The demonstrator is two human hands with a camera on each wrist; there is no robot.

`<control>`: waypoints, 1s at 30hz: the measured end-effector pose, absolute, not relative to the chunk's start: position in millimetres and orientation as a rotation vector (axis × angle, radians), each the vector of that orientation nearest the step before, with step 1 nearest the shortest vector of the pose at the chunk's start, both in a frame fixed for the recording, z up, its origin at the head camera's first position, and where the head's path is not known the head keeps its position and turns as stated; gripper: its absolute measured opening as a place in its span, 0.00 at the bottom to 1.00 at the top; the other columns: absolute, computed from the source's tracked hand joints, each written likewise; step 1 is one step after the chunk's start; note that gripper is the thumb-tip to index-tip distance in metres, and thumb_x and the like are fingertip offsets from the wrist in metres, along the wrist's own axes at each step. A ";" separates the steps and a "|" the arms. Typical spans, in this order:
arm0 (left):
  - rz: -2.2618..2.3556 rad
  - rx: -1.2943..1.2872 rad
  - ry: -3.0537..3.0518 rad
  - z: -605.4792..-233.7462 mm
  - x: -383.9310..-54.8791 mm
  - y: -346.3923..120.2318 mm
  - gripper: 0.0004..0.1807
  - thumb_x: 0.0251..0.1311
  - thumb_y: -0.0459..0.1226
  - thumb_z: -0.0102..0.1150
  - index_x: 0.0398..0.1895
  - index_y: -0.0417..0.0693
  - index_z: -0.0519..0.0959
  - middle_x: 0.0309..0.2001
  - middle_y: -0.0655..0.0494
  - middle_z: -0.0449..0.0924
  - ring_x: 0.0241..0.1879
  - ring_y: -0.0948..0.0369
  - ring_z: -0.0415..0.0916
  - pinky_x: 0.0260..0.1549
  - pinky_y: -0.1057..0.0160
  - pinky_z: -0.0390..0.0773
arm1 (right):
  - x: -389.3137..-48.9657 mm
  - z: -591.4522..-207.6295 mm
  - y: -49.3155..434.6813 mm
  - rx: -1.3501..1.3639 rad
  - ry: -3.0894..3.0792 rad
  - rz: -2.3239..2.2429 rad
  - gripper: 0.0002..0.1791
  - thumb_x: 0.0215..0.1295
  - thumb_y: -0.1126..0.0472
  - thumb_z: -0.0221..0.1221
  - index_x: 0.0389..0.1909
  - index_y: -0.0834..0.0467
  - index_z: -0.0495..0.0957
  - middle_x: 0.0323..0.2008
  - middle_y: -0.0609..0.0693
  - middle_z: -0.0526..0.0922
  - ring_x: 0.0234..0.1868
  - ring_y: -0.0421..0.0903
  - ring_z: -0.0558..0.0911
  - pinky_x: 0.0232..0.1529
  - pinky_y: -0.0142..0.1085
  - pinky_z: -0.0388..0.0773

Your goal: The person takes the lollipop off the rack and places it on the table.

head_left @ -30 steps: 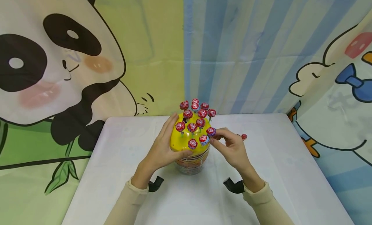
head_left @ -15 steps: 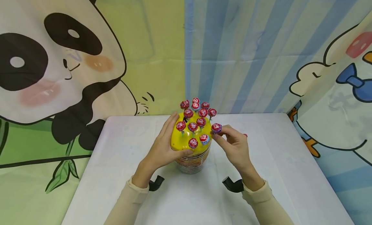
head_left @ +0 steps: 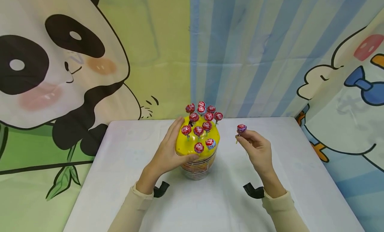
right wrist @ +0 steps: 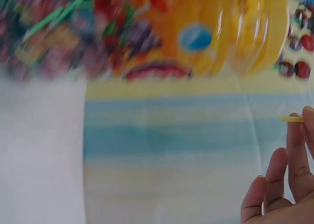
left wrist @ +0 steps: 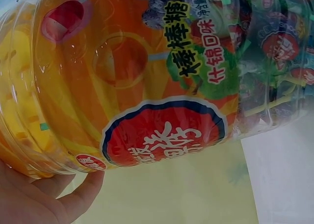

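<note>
1. the left hand (head_left: pixel 168 153) grips the jar (head_left: pixel 196 173) round its yellow lid (head_left: pixel 183 146).
2. the right hand (head_left: pixel 259 152) pinches a lollipop (head_left: pixel 241 128) by its stick, beyond the jar's right side.
3. more lollipops (head_left: pixel 198 131) top the lid.

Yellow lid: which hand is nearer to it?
Left: the left hand grips the yellow lid on its left side; the right hand is apart, to its right, holding a lollipop.

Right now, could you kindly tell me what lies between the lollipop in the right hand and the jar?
In the head view, only bare white tabletop shows between the held lollipop and the jar.
</note>
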State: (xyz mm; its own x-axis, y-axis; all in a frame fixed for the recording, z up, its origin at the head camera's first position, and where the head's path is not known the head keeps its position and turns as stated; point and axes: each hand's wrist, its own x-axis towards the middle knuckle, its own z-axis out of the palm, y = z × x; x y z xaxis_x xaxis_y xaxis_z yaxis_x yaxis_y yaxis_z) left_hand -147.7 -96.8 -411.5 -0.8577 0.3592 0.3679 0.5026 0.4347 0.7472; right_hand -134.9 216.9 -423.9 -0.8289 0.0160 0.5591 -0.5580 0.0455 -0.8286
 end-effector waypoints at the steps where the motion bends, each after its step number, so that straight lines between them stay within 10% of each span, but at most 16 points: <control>1: -1.400 -0.765 -2.526 -411.7 -147.6 -96.7 0.63 0.45 0.60 0.75 0.81 0.63 0.47 0.79 0.65 0.42 0.74 0.58 0.52 0.64 0.43 0.66 | -135.4 -426.1 222.4 0.511 -1.931 1.830 0.10 0.61 0.80 0.61 0.44 0.74 0.81 0.40 0.57 0.86 0.38 0.44 0.82 0.39 0.29 0.79; 16: -1.400 -0.763 -2.529 -412.5 -148.2 -97.1 0.63 0.45 0.60 0.75 0.81 0.62 0.47 0.79 0.69 0.41 0.74 0.58 0.50 0.64 0.43 0.65 | -156.7 -484.2 302.3 -0.287 -2.318 1.695 0.22 0.67 0.55 0.66 0.54 0.67 0.81 0.40 0.41 0.86 0.42 0.37 0.81 0.42 0.28 0.76; 30: -1.391 -0.758 -2.532 -412.0 -147.6 -97.1 0.63 0.45 0.59 0.75 0.81 0.64 0.46 0.80 0.61 0.42 0.75 0.58 0.50 0.64 0.42 0.66 | -177.1 -532.9 336.2 -0.615 -2.797 1.424 0.22 0.69 0.53 0.62 0.55 0.65 0.81 0.43 0.57 0.85 0.47 0.53 0.76 0.43 0.43 0.71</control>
